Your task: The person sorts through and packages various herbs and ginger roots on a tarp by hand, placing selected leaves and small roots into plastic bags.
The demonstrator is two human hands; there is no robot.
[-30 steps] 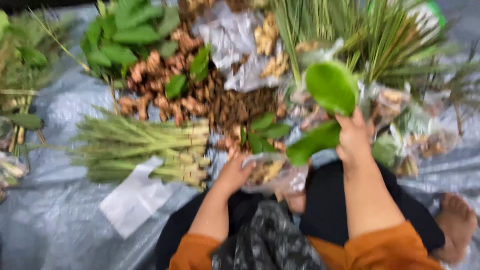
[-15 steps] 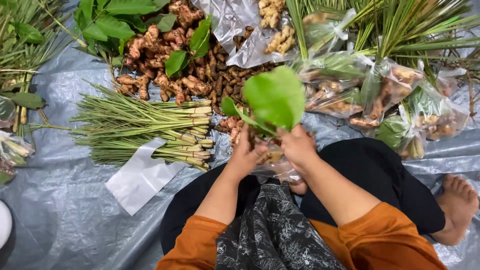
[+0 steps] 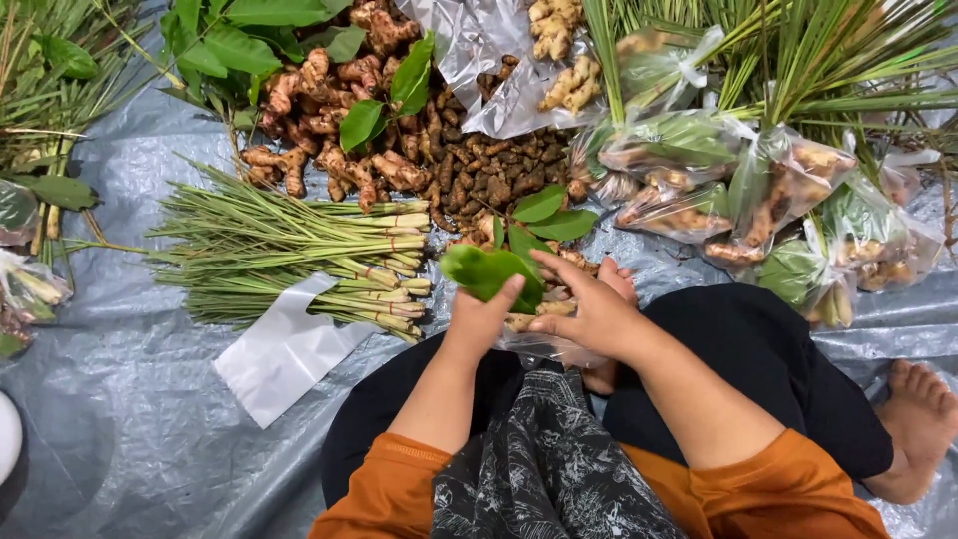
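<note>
Head view: person seated on a grey tarp (image 3: 120,399).
Left hand (image 3: 479,319): closed on a folded green leaf (image 3: 484,271).
Right hand (image 3: 594,314): fingers pinching the same leaf above a clear plastic bag (image 3: 544,344) on the lap.
Nearby: lemongrass bundle (image 3: 299,260), ginger roots (image 3: 329,150).

Both forearms extend away from the body toward the middle of the view, bare from the orange sleeves at the elbows down. The left hand (image 3: 482,317) sits slightly left of centre, palm down, fingers (image 3: 511,289) curled closed in a grip. The right hand (image 3: 589,311) lies just beside it, touching it, fingers closed and pinching, index extended toward the left. A bare foot shows at the near right.
</note>
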